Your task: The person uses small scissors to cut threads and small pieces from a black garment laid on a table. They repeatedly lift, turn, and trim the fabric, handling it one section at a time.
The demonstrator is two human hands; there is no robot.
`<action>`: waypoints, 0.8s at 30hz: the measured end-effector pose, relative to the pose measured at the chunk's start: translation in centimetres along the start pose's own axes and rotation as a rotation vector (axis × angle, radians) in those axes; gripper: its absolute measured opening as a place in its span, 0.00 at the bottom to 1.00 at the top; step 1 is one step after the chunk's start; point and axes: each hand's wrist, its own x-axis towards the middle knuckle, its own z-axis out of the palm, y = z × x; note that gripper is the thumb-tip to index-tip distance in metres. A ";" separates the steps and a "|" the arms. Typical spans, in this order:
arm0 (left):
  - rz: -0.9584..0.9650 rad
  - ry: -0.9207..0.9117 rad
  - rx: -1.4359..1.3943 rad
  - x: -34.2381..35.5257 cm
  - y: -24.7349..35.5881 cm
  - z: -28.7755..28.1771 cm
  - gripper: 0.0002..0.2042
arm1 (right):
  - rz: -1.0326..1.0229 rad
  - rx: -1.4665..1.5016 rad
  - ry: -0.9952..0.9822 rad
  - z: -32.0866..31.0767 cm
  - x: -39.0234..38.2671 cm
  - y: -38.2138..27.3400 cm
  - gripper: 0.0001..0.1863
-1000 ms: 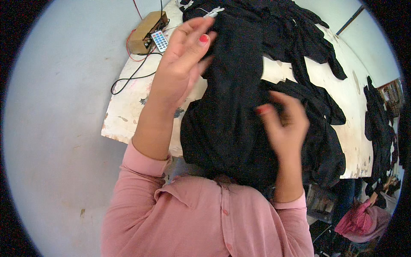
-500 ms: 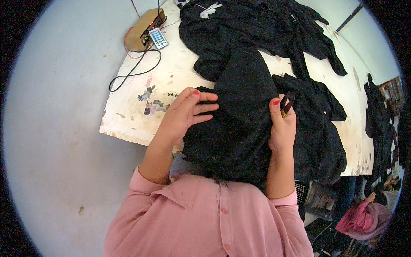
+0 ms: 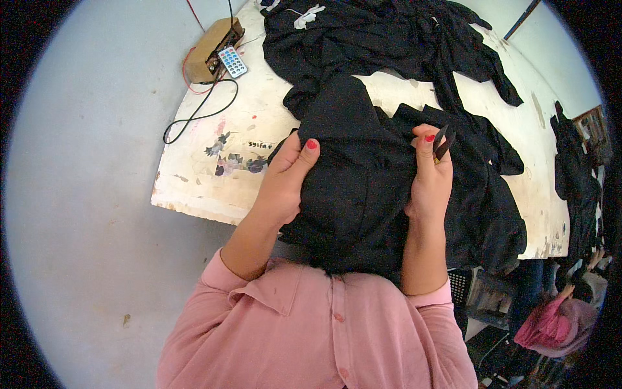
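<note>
A black garment is stretched between my two hands at the table's near edge, its lower part hanging against my front. My left hand is closed on its left side, thumb on top and the fingers mostly hidden beneath the cloth. My right hand grips the right side and also keeps a small pair of thread snips in the same hand, dark blades pointing away from me. More black cloth lies right beside that hand.
A worn white table carries a large heap of black garments at its far side. At the far left stand a brown box with wires and a white remote control. Another person in pink is at the lower right.
My left hand has gone from spread fingers over the cloth to gripping its edge. The garment is now drawn up between both hands, and the snips have tilted slightly.
</note>
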 end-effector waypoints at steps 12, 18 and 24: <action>-0.162 -0.064 -0.269 -0.1 1.7 -0.2 0.18 | 0.171 0.196 -0.048 -0.3 -0.2 -0.2 0.14; -0.360 -0.115 -0.464 -0.2 2.1 -0.8 0.19 | 0.101 0.120 -0.103 0.0 -0.2 0.2 0.12; -0.401 -0.173 -0.627 0.2 2.0 -1.8 0.20 | -0.261 -0.237 0.059 -0.3 -1.1 0.2 0.11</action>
